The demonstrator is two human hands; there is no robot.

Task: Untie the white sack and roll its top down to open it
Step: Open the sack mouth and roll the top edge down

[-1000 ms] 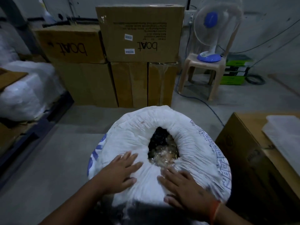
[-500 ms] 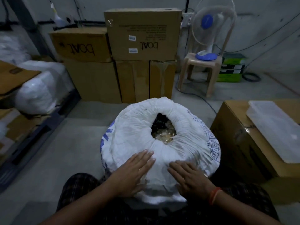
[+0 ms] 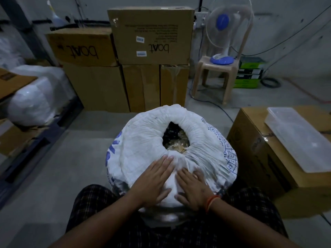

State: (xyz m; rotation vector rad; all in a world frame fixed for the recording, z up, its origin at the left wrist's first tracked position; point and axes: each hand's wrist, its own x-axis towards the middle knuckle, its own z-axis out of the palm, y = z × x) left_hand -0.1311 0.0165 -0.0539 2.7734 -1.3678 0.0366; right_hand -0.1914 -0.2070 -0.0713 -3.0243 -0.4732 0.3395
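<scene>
The white sack [image 3: 143, 145] with blue print stands on the floor in front of my knees. Its top is rolled into a thick ring around a dark opening [image 3: 174, 138], where small clear-wrapped items show. My left hand [image 3: 155, 179] lies flat, fingers together, on the near part of the roll. My right hand [image 3: 192, 187], with an orange band on the wrist, lies flat right beside it, fingertips pointing at the opening. Neither hand holds anything.
Stacked cardboard boxes [image 3: 150, 36] stand behind the sack. A plastic chair [image 3: 216, 76] with a blue fan [image 3: 223, 24] is at the back right. A cardboard box [image 3: 265, 151] carrying a clear lid [image 3: 300, 140] stands to the right. White bags [image 3: 34, 97] lie at the left.
Both hands slid closer together on the near side of the roll, the left moving right and forward. The camera pulled back, so the sack sits farther from me.
</scene>
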